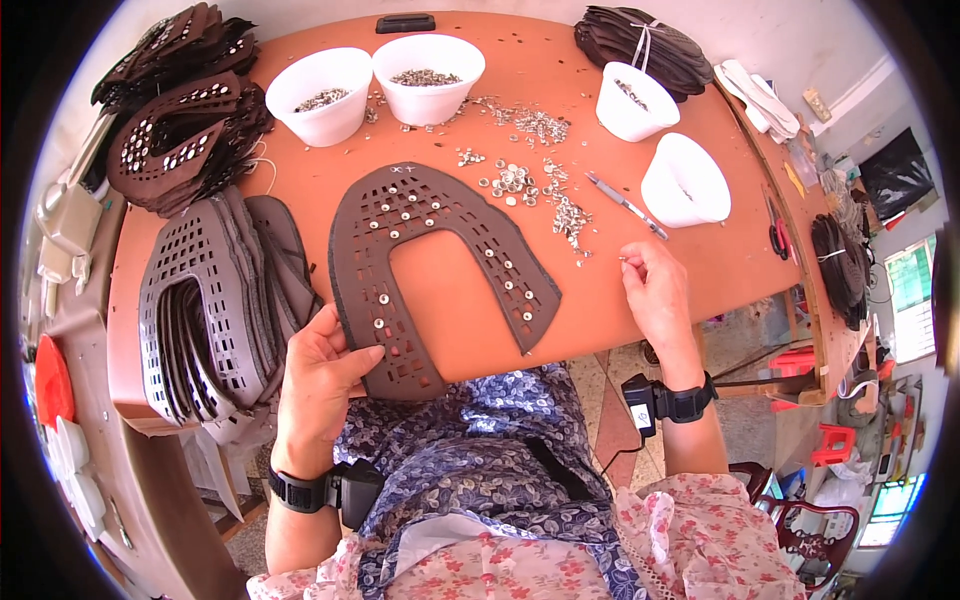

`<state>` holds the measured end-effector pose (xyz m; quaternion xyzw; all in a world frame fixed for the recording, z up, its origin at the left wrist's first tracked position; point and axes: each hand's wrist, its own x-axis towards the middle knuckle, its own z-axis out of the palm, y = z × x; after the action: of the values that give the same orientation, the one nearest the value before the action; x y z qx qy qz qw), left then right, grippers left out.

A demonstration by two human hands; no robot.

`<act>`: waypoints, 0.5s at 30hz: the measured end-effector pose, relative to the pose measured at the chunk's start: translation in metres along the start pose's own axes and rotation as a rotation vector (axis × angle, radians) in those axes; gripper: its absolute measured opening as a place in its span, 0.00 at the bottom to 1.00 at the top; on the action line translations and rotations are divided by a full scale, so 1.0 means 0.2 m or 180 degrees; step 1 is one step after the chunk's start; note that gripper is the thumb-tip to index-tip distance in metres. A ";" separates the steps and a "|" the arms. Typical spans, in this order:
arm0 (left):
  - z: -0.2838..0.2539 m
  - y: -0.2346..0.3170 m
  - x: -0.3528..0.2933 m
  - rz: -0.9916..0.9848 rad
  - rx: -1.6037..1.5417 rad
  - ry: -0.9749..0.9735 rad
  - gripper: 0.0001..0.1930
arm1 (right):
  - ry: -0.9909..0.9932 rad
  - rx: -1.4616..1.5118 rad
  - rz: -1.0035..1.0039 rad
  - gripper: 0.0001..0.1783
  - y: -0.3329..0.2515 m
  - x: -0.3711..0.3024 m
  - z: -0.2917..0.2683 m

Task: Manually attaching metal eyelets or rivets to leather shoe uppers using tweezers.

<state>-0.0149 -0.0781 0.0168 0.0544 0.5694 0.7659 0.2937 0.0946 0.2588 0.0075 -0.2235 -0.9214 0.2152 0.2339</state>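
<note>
A dark brown U-shaped leather piece (pixel 352 245) with rows of rectangular slots lies at the front of the orange table. Several silver studs sit along both its arms and its curve. My left hand (pixel 325 355) grips its left edge, thumb on top and fingers beneath. Off to the right of the piece, my right hand (pixel 655 290) is raised over the table with thumb and forefinger pinched. A tiny metal stud (pixel 623 259) shows at those fingertips. Loose silver studs (pixel 515 182) and small rivets (pixel 572 222) are scattered just beyond the leather.
White tubs of metal parts stand at the back, such as a left tub (pixel 318 122) and a right tub (pixel 665 185). A pen (pixel 625 205) lies between. Stacked slotted leather pieces (pixel 205 270) line the left side; a tied bundle (pixel 640 45) sits at the far right. Red-handled scissors (pixel 778 235) rest rightward.
</note>
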 end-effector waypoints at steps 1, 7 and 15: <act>0.00 0.00 0.00 0.0015 0.0006 -0.0001 0.22 | -0.0024 0.0030 0.0012 0.08 0.00 0.00 0.00; 0.01 0.00 0.00 -0.0007 -0.0074 -0.0011 0.22 | -0.0032 0.0037 0.0029 0.07 0.05 0.01 -0.01; 0.01 0.01 0.00 -0.0038 0.0010 -0.0013 0.23 | 0.0089 0.0313 0.0190 0.02 0.04 0.02 -0.02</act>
<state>-0.0148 -0.0765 0.0186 0.0530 0.5704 0.7631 0.2994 0.0961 0.2682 0.0077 -0.2421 -0.8993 0.2640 0.2510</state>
